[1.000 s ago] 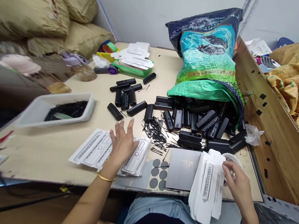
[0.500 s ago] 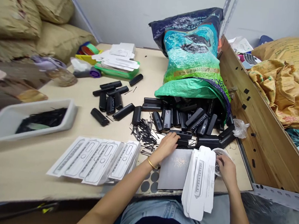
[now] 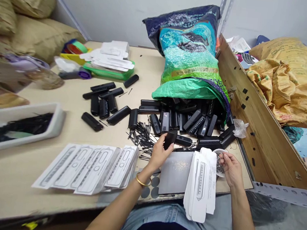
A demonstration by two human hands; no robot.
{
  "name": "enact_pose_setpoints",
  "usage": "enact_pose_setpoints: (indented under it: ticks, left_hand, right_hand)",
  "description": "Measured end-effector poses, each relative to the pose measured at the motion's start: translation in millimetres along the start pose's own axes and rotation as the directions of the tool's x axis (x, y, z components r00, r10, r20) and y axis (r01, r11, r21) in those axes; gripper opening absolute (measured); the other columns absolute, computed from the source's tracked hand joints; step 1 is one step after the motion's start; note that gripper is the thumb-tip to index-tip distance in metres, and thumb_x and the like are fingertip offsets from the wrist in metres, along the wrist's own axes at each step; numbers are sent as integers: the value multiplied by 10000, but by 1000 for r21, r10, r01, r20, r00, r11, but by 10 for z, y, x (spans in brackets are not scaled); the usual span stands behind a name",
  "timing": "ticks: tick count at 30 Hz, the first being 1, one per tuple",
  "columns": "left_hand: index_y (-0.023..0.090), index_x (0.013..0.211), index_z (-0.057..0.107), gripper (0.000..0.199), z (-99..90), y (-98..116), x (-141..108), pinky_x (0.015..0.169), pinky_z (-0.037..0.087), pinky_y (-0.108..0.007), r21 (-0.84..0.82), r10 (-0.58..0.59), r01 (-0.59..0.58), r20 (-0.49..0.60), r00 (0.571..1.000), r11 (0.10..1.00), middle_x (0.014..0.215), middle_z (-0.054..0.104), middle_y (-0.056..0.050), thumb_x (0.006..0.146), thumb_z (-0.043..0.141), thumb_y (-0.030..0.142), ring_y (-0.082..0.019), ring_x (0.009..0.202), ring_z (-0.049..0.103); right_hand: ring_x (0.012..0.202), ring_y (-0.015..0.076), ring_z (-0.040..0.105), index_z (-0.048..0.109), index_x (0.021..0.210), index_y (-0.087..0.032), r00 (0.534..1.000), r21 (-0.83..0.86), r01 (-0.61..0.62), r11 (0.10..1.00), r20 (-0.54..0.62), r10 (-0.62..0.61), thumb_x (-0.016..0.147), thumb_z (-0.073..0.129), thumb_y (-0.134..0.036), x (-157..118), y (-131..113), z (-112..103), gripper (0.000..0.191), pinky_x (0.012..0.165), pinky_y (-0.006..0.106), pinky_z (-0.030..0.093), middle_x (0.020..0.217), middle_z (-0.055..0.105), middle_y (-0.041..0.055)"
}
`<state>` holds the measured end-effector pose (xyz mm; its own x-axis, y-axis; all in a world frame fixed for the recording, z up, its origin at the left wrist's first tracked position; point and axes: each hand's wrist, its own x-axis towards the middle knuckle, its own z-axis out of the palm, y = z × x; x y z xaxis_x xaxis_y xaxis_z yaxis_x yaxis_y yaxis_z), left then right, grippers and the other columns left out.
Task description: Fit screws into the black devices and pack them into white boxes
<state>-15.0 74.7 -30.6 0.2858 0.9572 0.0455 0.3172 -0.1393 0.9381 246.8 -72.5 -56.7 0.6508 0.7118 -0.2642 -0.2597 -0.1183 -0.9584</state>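
Note:
My left hand (image 3: 157, 154) is closed around a slim black plastic case (image 3: 170, 139), raised on end above the grey pad (image 3: 173, 178). The fingertips of my right hand (image 3: 232, 170) are pinched together over a white bowl (image 3: 220, 150) of small shiny metal pieces (image 3: 219, 167); whatever lies between them is too small to make out. Between the hands, a stack of flat white printed cartons (image 3: 203, 185) overhangs the table's front edge. More black cases (image 3: 165, 122) lie heaped beyond my left hand, beside scattered thin black sticks (image 3: 141, 138).
A blue and green printed sack (image 3: 188, 57) spills black cases onto the table. White printed boxes (image 3: 93, 170) stand in a row at front left. A white tub (image 3: 57, 120) holds black pieces. On the right runs a wooden side board (image 3: 241, 101).
My left hand has lifted a black case from the heap and drawn it nearer. My right hand has risen slightly from the bowl with its fingertips pinched. The view has shifted right.

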Motion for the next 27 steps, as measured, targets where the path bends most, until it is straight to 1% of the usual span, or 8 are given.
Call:
enact_pose_setpoints:
  ticks: [2,5,9,13,17,22,24,27]
  left_hand:
    - [173,1126,531,385,59,53,-68,938,422,-348,-330,-194,170,-40,980,929,1055,624,-59,760,619,253,-192,987,578]
    - [165,1049,564,326,184,145,-127,914,448,-321,-697,-371,319,81,925,642,991,650,-40,747,661,238,-154,920,603]
    - [125,987,590,236,294,304,-163,891,497,-343,-843,-426,449,304,852,295,955,676,-76,771,666,184,-170,887,645]
    - [100,997,592,157,336,428,-214,901,513,-319,-873,-456,476,382,804,109,955,683,-92,848,579,149,-166,903,659]
    - [82,974,609,147,348,471,-285,934,504,-325,-872,-440,486,415,796,57,957,683,-98,878,550,176,-171,928,656]
    - [94,1004,612,206,323,462,-349,979,479,-366,-870,-386,487,427,818,68,976,677,-93,862,591,242,-191,984,641]
    - [101,1006,610,224,315,457,-366,979,478,-377,-879,-382,468,403,831,91,981,676,-91,844,616,256,-201,999,637]
    - [119,1016,601,264,327,453,-384,963,484,-398,-896,-375,414,333,865,160,986,676,-83,810,660,275,-215,1007,635]
  right_hand:
    - [622,153,582,655,866,-147,998,-129,32,991,-44,-38,698,688,-425,1,16,-26,327,632,315,482,746,672,53]
    - [689,192,603,675,851,-148,972,-427,111,897,-142,-188,729,635,-451,-36,25,-71,330,661,333,480,817,690,83]
    - [690,179,590,675,865,-168,945,-530,197,825,-120,-303,785,589,-436,-240,-58,115,292,654,308,470,820,683,60]
    - [713,164,601,659,853,-174,928,-430,368,825,109,-357,826,589,-361,-556,-165,605,202,666,296,486,801,673,39]
    - [736,157,618,635,838,-189,794,-427,604,673,250,-554,862,558,-253,-739,-165,994,103,683,293,497,779,664,28]
    - [723,157,619,610,851,-200,652,-423,743,519,279,-705,877,517,-184,-728,-112,1114,98,665,299,513,753,649,28]
    - [723,162,620,604,851,-203,630,-429,760,489,300,-716,882,511,-184,-713,-108,1111,100,666,307,516,750,649,32]
    - [703,159,618,596,836,-203,644,-446,746,494,296,-705,888,509,-197,-716,-82,1129,101,640,300,512,738,642,31]
